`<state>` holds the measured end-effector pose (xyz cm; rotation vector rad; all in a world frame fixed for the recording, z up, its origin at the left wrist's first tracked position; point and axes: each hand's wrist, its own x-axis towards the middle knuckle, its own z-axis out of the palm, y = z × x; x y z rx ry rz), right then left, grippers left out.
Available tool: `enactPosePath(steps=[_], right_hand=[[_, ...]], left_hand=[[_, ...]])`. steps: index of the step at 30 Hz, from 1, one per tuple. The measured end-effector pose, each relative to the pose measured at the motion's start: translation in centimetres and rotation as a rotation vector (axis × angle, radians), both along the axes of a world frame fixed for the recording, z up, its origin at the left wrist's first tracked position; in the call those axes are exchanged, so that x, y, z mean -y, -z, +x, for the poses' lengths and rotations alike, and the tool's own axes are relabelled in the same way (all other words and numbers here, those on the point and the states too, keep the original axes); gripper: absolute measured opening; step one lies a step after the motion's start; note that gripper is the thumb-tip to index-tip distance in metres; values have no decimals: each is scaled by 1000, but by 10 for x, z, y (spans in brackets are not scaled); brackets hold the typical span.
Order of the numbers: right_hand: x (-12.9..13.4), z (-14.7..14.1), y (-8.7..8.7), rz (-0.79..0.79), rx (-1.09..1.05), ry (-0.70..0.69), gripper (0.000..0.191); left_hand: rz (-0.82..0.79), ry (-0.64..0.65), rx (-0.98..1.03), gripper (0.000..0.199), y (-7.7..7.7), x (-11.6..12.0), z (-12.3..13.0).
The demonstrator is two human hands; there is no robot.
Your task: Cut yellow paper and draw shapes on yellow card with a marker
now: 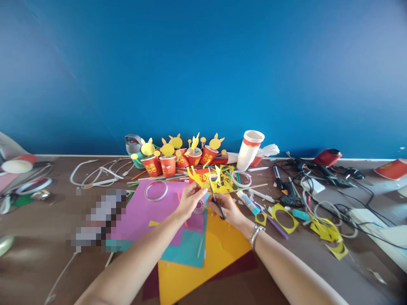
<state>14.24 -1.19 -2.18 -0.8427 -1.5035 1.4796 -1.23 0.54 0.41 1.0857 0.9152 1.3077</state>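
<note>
Near the middle of the table, my left hand [191, 200] pinches a piece of yellow paper [196, 176] between thumb and fingers. Black-handled scissors [218, 206] are in my right hand [232, 212], their blades pointing up and left beside the paper. Whether the blades touch the paper I cannot tell. Just beyond my hands are more yellow paper scraps and a red paper cup, partly hidden. Below my hands lie purple [159, 228], teal [182, 252] and orange [216, 254] paper sheets. A small tape roll [199, 206] sits between my hands.
Several red paper cups [167, 166] with yellow eared cutouts stand by the blue wall. A tall cup stack [249, 150] rises to their right. Glue stick [251, 205], glue gun [290, 195], cables and cut yellow paper [284, 218] lie at right. A white cable [103, 171] curls at left.
</note>
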Motion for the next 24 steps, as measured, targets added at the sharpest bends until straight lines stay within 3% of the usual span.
enactPosePath(steps=[24], right_hand=[[3,1,-12,-42,7,41,42]], left_hand=[[-7,-4,18,34,0,-3,-4]])
